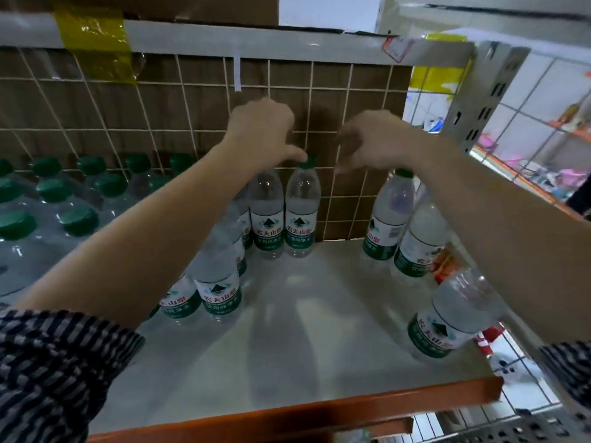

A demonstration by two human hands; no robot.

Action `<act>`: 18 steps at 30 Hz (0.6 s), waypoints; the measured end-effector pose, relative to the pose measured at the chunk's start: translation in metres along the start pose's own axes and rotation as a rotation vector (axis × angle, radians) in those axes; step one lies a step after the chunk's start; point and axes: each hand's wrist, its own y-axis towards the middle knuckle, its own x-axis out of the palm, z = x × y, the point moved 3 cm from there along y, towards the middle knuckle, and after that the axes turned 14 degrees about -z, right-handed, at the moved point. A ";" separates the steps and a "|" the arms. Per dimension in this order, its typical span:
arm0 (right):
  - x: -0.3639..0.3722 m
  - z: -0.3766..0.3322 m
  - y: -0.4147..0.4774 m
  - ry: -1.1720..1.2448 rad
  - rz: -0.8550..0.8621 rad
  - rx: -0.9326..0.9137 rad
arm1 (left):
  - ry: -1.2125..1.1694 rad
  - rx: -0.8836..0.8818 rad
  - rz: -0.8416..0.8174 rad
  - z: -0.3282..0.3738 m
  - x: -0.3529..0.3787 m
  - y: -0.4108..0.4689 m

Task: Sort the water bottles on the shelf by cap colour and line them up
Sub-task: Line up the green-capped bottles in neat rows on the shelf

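Observation:
Clear water bottles with green labels stand on the white shelf (303,330). At the back wall, two stand side by side (267,215); my left hand (263,132) reaches over them, and its thumb and curled fingers hold the green cap of the right one (302,215). My right hand (371,142) hovers just to the right of that cap, fingers loosely spread, holding nothing. More bottles stand front left (217,282) under my left forearm. Others stand at the right (388,225), one with a green cap, and at the front right (447,314); my right arm hides their tops.
Shrink-wrapped packs of green-capped bottles (48,193) fill the left of the shelf. A wire grid backed by cardboard (192,116) closes the back. An orange rail (287,414) edges the front. The upper shelf's beam (256,39) runs overhead. Something red-labelled (444,263) sits behind the right bottles.

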 end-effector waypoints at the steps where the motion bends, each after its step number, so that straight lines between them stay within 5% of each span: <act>1: -0.009 0.008 -0.014 0.004 0.041 0.010 | -0.036 0.011 0.085 0.010 -0.007 -0.001; 4: -0.024 0.036 -0.050 -0.041 0.079 0.064 | -0.163 0.147 0.205 0.049 -0.012 0.003; 9: -0.012 0.085 -0.083 -0.121 -0.011 0.223 | -0.372 0.440 -0.052 0.123 0.021 0.024; 18: 0.011 0.112 -0.078 0.048 -0.008 0.273 | -0.300 0.404 -0.156 0.137 0.036 0.042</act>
